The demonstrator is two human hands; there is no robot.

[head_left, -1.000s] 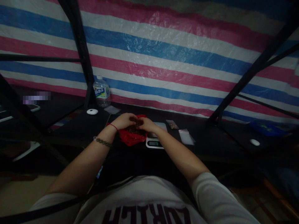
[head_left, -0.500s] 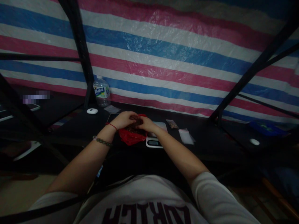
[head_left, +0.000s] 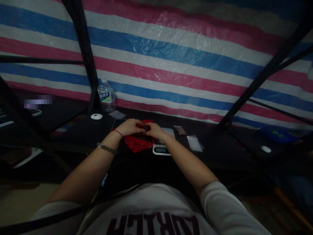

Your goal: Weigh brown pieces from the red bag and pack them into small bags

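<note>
My left hand (head_left: 130, 127) and my right hand (head_left: 153, 130) meet over an open red plastic bag (head_left: 137, 144) on the dark table (head_left: 80, 135). The bag holds small dark brown pieces. Both hands have their fingers curled and pinched together at the bag's mouth; what is between the fingertips is too small to make out. A white digital scale (head_left: 161, 149) stands just right of the bag, partly under my right wrist.
Right of the scale lie a small filled clear bag (head_left: 180, 130) and an empty clear bag (head_left: 195, 143). A water bottle (head_left: 106, 96) and a white round lid (head_left: 96, 116) stand at the back left. Black poles (head_left: 81, 49) cross before a striped tarp wall (head_left: 171, 55).
</note>
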